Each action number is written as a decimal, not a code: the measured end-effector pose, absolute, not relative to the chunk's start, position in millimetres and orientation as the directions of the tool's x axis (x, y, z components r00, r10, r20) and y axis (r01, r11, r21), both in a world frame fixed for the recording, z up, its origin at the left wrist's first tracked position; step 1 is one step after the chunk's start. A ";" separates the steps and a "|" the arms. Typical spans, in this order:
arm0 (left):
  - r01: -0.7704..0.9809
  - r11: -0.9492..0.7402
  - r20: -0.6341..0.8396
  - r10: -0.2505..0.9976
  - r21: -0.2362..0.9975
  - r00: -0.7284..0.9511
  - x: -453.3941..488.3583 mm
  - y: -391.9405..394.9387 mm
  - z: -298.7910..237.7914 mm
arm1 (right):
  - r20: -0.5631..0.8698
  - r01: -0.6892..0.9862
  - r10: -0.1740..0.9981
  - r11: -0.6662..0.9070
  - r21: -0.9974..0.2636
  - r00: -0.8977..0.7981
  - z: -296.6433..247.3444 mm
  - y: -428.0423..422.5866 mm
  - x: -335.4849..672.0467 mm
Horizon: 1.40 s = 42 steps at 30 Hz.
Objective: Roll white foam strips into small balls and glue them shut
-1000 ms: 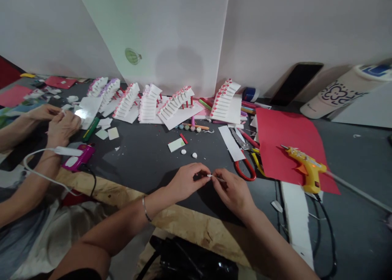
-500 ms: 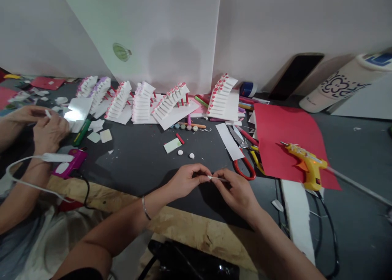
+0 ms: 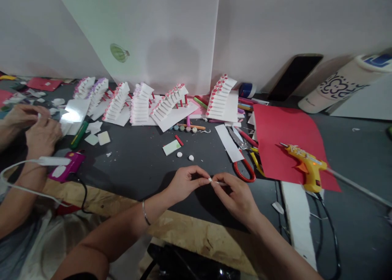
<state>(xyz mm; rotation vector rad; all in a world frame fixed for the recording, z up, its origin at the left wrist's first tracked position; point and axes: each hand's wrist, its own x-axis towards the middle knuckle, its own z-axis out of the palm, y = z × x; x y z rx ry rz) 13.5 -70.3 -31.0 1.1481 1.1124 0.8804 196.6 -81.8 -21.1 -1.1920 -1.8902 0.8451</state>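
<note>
Two hands on it: my left hand (image 3: pixel 183 184) and right hand (image 3: pixel 237 198) pinch the thin white stick (image 3: pixel 217 183) above the dark desk (image 3: pixel 137 161); looks featherlight, bendy, so I'd grip near its ends

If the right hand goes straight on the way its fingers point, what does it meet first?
The right hand points leftward, so it would first meet the left hand, whose fingertips pinch the same small white stick, almost touching.
</note>
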 end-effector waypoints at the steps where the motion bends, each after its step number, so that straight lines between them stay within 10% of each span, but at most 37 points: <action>1: -0.003 0.222 -0.214 0.944 0.975 0.250 14.2 -71.0 -29.9 | 0.230 0.442 0.928 0.345 -0.828 -0.293 -21.3 -82.1 196.2; 42: -0.016 0.055 -0.049 0.967 0.998 0.249 17.3 -75.7 -26.3 | 0.232 0.436 0.910 0.374 -0.818 -0.345 -15.8 -84.4 204.4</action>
